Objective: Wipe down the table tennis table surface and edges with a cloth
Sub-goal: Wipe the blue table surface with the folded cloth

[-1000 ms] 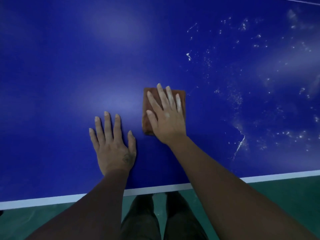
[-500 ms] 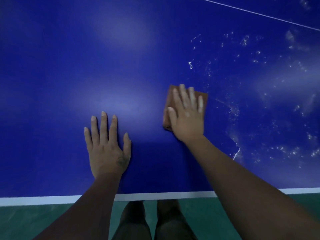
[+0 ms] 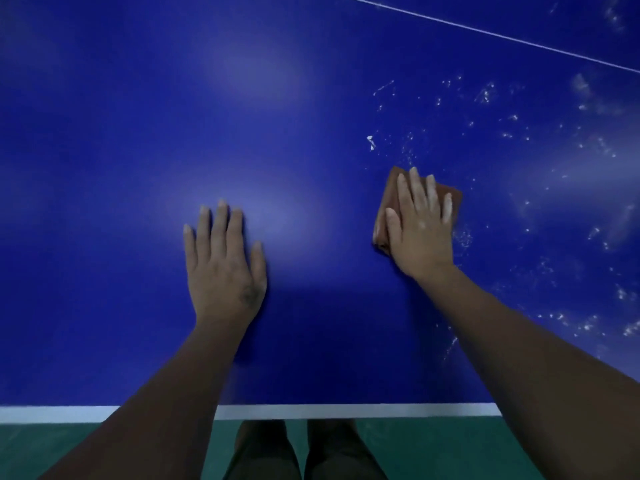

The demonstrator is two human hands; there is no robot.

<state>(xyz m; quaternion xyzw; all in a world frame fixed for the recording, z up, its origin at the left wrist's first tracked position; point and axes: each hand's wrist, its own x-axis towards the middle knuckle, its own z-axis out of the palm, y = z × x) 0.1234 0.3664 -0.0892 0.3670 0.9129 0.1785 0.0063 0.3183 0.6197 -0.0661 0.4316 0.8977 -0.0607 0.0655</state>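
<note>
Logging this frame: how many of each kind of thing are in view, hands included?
Hands: 2 (left hand, right hand)
Cloth: 1, brown, under the right hand
Table tennis table: 1, blue
Total: 4

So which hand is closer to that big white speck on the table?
Right. The right hand, pressing the cloth, is just below and right of the white speck; the left hand lies flat farther down to its left.
</note>
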